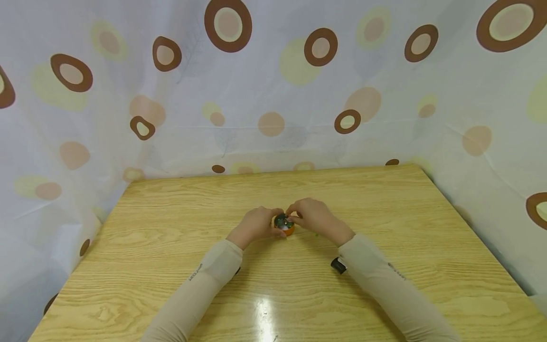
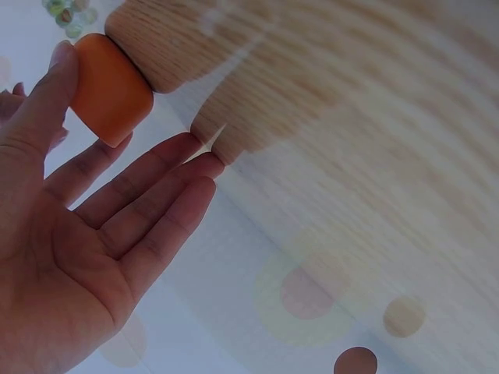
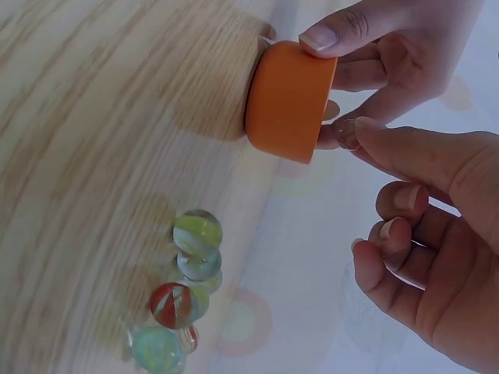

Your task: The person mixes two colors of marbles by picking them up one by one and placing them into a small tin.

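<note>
A small orange cup (image 1: 290, 231) stands on the wooden table, with shiny glassy contents showing inside its rim. My left hand (image 1: 258, 223) holds it by the sides between thumb and index finger; the other fingers (image 2: 156, 218) extend loosely beside it in the left wrist view. At the cup's mouth, my right hand (image 1: 315, 217) pinches a clear glass marble (image 3: 348, 134) between thumb and index finger. Its remaining fingers are curled. Several loose glass marbles (image 3: 197, 232), some green-streaked and one red, lie on the table near the right hand; that hand mostly hides them in the head view.
The light wooden table (image 1: 273, 294) spreads around both hands. Behind it and along its sides hangs a white cloth (image 1: 256, 95) with brown and yellow circles. A black wrist device (image 1: 339, 265) shows under the right sleeve.
</note>
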The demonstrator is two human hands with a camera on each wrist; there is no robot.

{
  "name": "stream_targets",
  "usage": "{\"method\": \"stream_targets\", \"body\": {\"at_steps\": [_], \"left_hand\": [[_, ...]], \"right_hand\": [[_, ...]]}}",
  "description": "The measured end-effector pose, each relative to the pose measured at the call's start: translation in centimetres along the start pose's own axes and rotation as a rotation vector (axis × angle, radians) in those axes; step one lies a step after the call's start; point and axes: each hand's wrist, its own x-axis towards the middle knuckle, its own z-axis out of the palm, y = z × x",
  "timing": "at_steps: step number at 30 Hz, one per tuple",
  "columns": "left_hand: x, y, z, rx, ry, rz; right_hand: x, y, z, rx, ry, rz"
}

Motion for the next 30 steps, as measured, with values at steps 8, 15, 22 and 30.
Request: {"method": "stream_targets", "body": {"at_steps": [8, 15, 22, 30], "left_hand": [[-0.1, 0.0, 0.0, -0.008, 0.000, 0.007], [-0.1, 0.0, 0.0, -0.021, 0.005, 0.011], [0.0, -0.1, 0.2, -0.029, 0.011, 0.014], [-0.1, -0.1, 0.2, -0.011, 0.012, 0.003]], "right_hand": [[0.4, -0.3, 0.7, -0.002, -0.017, -0.021], [0.5, -0.3, 1.2, -0.001, -0.009, -0.039], [0.5, -0.3, 1.4, 0.016, -0.007, -0.040], [0.4, -0.4, 1.2, 0.007, -0.007, -0.013]]}}
